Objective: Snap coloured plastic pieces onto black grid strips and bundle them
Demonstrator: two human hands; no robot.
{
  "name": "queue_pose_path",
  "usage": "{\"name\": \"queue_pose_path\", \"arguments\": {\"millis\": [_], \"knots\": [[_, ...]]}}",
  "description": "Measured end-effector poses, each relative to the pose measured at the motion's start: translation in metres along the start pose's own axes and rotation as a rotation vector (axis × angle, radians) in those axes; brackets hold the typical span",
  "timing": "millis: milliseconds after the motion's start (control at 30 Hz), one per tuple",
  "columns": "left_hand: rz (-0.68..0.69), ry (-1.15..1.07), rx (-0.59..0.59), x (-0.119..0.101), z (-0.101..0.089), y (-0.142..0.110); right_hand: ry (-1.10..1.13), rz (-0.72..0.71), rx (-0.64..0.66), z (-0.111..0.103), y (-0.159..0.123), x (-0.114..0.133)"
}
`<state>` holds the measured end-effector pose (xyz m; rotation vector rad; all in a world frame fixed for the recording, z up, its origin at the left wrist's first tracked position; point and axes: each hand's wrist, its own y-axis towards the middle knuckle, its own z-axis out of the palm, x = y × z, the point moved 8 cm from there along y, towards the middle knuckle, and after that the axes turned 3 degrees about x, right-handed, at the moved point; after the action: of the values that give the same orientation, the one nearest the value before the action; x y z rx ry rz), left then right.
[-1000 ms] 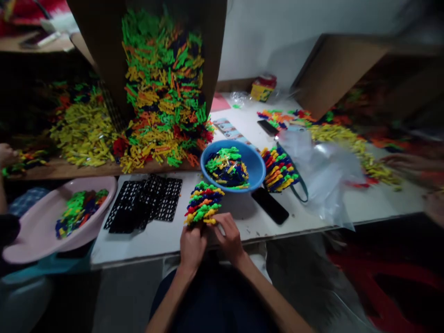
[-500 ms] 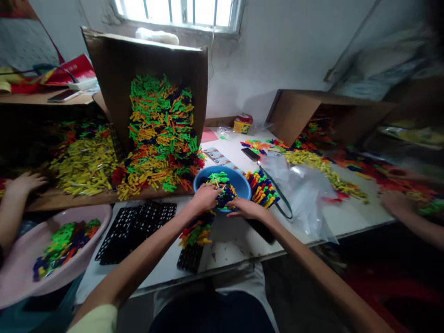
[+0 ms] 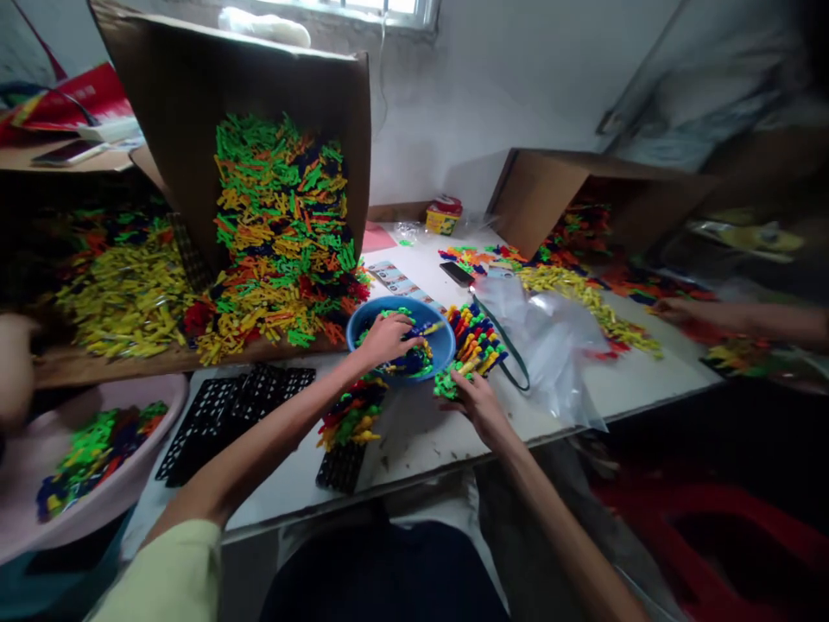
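White tabletop (image 3: 414,436) under a grey wall (image 3: 479,104): at the blue bowl (image 3: 446,345), the left hand (image 3: 387,339) reaches in, its grip hidden from me; just right of it, the right hand (image 3: 477,403) clutches green pieces (image 3: 446,380). Packed bunches (image 3: 477,335) beside the bowl look done; loose pieces (image 3: 414,361) inside remain.

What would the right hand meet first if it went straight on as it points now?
Probably the blue bowl, at its near right rim: the right hand points forward and left toward it. Depth is unclear, so it might pass over.
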<state>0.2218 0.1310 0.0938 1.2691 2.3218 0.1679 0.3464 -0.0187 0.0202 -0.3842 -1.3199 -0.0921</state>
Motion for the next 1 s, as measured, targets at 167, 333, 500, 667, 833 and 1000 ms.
{"name": "queue_pose_path", "arguments": {"millis": [167,333,500,667,833,1000], "knots": [[-0.143,-0.496,-0.270,-0.008,-0.079,-0.089,-0.196,0.011,0.043,0.012,-0.020,-0.017],[-0.638,-0.669,-0.613,0.014,-0.113,-0.223,-0.363,-0.014,0.006,0.015,-0.042,-0.026],[-1.048,-0.958,-0.823,0.024,-0.060,-0.326,-0.732,-0.114,0.062,0.025,-0.060,-0.023],[-1.248,-1.322,-0.672,-0.003,0.018,-0.355,-0.894,-0.278,0.153,0.049,-0.066,-0.018],[-1.091,-0.932,-0.607,-0.019,0.033,-0.354,-0.759,-0.171,0.239,0.065,-0.073,-0.047],[-0.532,-0.391,-0.462,-0.035,0.026,-0.316,-0.597,-0.271,0.212,0.079,-0.086,-0.072]]}}
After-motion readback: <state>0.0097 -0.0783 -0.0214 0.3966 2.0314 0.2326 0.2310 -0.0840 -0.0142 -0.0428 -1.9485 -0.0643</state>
